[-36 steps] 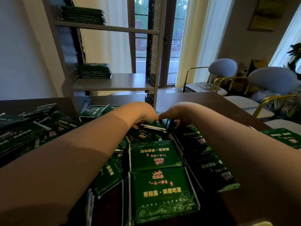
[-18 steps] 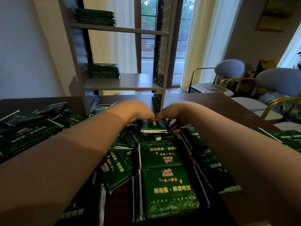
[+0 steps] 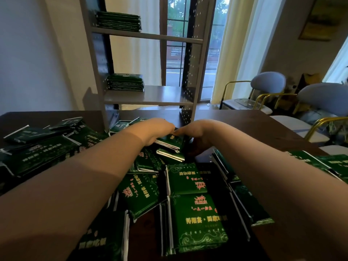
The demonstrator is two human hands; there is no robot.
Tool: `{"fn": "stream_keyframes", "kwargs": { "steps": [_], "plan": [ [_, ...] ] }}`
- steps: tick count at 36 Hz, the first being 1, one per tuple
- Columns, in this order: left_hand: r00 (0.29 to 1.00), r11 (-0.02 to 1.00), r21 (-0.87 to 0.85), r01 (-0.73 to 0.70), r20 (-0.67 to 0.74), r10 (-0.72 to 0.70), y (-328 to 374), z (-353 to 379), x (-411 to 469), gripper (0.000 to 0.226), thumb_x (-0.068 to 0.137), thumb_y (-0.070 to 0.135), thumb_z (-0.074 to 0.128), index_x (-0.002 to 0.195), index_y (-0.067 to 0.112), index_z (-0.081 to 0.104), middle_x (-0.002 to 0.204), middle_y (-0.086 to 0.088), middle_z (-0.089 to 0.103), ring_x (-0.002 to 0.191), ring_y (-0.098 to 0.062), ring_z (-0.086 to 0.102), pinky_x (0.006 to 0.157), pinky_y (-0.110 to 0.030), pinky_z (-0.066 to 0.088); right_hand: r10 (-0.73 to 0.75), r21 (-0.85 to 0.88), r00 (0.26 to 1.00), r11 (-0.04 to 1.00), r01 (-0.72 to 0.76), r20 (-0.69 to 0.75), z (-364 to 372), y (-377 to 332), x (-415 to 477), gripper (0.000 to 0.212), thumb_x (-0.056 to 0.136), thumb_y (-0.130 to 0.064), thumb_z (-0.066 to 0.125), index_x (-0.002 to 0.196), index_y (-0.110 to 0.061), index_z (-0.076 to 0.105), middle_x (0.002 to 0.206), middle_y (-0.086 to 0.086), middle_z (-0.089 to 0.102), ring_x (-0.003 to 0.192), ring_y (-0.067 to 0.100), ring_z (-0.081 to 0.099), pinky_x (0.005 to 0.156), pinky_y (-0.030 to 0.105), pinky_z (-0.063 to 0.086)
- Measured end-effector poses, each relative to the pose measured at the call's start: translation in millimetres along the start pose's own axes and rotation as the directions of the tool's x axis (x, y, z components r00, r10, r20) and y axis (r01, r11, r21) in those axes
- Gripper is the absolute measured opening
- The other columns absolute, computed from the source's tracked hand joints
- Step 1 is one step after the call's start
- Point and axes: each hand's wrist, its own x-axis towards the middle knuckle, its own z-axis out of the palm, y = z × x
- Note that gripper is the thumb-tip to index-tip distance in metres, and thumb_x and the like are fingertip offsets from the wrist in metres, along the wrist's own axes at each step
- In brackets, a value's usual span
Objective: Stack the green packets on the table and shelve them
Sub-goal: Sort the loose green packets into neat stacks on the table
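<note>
Since a moment ago the two hands have gathered a small stack (image 3: 171, 141) of green packets and raised it clear of the pile, so that a separate packet (image 3: 170, 155) now shows just beneath it. The left hand (image 3: 160, 131) curls over the stack's left edge and the right hand (image 3: 195, 132) closes on its right side, thumb tip on top. The fingers beneath are in shadow, so how far they wrap is unclear.

Many loose packets (image 3: 195, 217) lie scattered over the desk (image 3: 244, 125), overlapping at odd angles. Beyond the hands stands the shelf unit (image 3: 150, 95), with one shelved stack (image 3: 125, 82) on its lower board and another (image 3: 118, 21) on the upper.

This looks like the stacking step, with much of the task left. The next move probably calls for squaring the held packets and adding more before lifting them to a shelf.
</note>
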Motion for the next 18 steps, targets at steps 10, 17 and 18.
{"fn": "stream_keyframes", "kwargs": {
  "steps": [10, 17, 18],
  "plan": [
    [0.995, 0.977, -0.193, 0.084, -0.028, -0.091, -1.6, -7.1, -4.7, 0.031, 0.097, 0.015, 0.051, 0.126, 0.004, 0.049, 0.132, -0.015, 0.044, 0.120, -0.035, 0.044, 0.091, -0.042, 0.040, -0.083, 0.034, 0.996, 0.996, 0.083, -0.011, 4.5, -0.4, 0.5, 0.059, 0.093, -0.047, 0.062, 0.133, -0.007, 0.045, 0.115, 0.020, 0.060, 0.105, 0.035, 0.063, 0.093, 0.047, 0.053],
    [0.993, 0.909, -0.403, 0.105, -0.004, -0.117, -2.1, -11.2, -7.9, 0.055, 0.081, 0.018, 0.062, 0.133, 0.006, 0.048, 0.133, -0.020, 0.051, 0.126, -0.040, 0.049, 0.103, -0.054, 0.043, -0.146, 0.090, 0.989, 0.986, 0.143, 0.022, 7.1, 2.3, -6.3, 0.050, 0.094, -0.053, 0.056, 0.120, -0.010, 0.058, 0.102, 0.014, 0.064, 0.091, 0.029, 0.062, 0.075, 0.040, 0.051],
    [0.995, 0.902, -0.423, 0.088, 0.003, -0.096, -5.0, -11.0, -3.2, 0.067, 0.069, 0.020, 0.068, 0.132, 0.006, 0.049, 0.127, -0.018, 0.055, 0.122, -0.040, 0.053, 0.101, -0.053, 0.046, -0.147, 0.094, 0.989, 0.985, 0.144, 0.023, 7.3, 2.1, -7.4, 0.050, 0.094, -0.054, 0.055, 0.120, -0.010, 0.058, 0.104, 0.014, 0.064, 0.092, 0.028, 0.061, 0.072, 0.040, 0.050]
  ]
}}
